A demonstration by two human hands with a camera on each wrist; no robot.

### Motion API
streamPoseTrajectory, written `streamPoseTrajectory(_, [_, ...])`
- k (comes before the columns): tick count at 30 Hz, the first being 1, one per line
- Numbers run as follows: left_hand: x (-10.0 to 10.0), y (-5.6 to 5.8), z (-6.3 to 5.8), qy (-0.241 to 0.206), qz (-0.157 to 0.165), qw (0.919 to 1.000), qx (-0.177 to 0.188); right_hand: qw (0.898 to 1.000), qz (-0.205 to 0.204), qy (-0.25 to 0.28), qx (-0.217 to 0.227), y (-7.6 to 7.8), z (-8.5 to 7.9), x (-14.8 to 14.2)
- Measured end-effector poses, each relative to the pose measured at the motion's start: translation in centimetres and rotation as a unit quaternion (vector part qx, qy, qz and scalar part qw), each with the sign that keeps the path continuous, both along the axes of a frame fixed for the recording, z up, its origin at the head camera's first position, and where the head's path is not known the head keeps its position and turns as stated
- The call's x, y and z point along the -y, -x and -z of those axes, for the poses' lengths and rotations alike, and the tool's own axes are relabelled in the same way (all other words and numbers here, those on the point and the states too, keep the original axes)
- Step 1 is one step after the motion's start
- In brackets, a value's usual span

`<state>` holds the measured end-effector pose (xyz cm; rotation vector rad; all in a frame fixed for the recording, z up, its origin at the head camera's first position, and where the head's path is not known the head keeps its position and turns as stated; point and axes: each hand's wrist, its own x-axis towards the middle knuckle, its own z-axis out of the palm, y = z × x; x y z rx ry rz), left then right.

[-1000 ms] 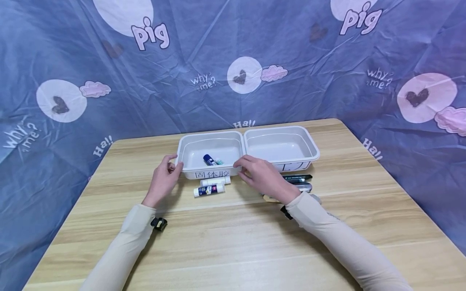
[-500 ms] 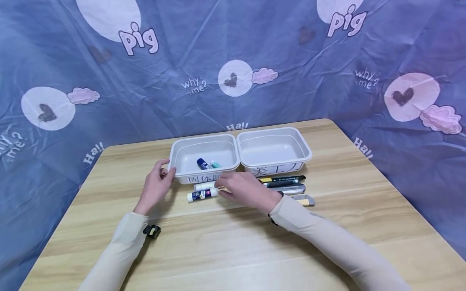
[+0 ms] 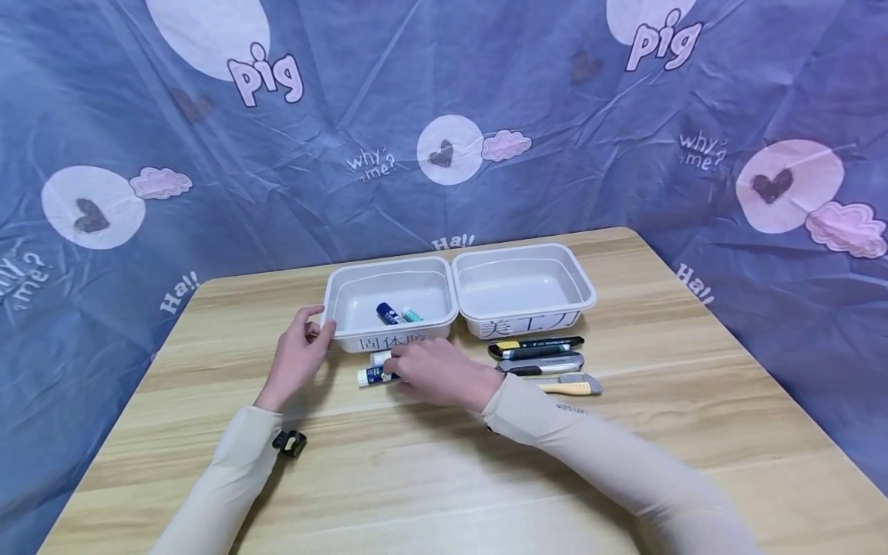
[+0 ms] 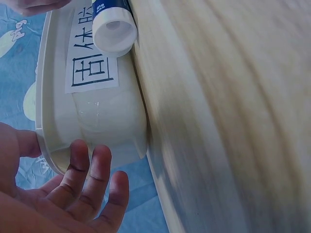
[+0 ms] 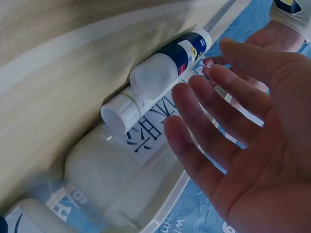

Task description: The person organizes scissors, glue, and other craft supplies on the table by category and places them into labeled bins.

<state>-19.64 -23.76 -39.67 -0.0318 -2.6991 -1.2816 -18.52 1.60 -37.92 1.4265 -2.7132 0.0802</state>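
Observation:
My left hand (image 3: 294,358) grips the near left corner of the left white plastic bin (image 3: 347,342), thumb and fingers at its rim. My right hand (image 3: 437,371) reaches low over two glue sticks lying before that bin; its fingers are spread and slightly bent. One glue stick (image 5: 192,48) has a navy-and-white label, and the other is plain white (image 5: 119,114). The right wrist view shows the fingertips close beside them. Inside the left bin lie a navy glue stick (image 3: 388,313) and a teal one (image 3: 412,314).
A second white bin (image 3: 590,297) adjoins on the right. Before it lie several utility knives: black-and-yellow ones (image 3: 509,348), a grey one (image 3: 551,363) and a yellow-and-grey one (image 3: 572,385). A blue printed cloth (image 3: 312,193) hangs behind the wooden table (image 3: 388,478).
My right hand has left the left bin's near right corner and moved left and nearer, over the glue sticks, uncovering the utility knives. My left hand has stayed at the bin's corner.

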Motion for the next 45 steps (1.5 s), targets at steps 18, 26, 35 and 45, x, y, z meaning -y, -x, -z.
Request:
streamPoseTrajectory(18, [-0.05, 0.11, 0.08, 0.005, -0.004, 0.9999, 0.008, 0.999, 0.025, -0.026, 0.022, -0.26, 0.55, 0.05])
streamPoseTrajectory(26, [-0.05, 0.41, 0.07, 0.004, -0.002, 1.0000, 0.008, 0.999, 0.029, -0.015, 0.036, -0.20, 0.41, -0.27])
streamPoseTrajectory(35, [-0.04, 0.19, 0.04, 0.003, -0.010, 0.9999, 0.007, 0.999, 0.028, 0.016, 0.035, -0.14, 0.54, -0.21])
streamPoseTrajectory(45, [-0.19, 0.10, 0.15, 0.006, -0.009, 0.9999, 0.011, 0.997, 0.048, 0.005, 0.057, -0.13, 0.60, -0.70])
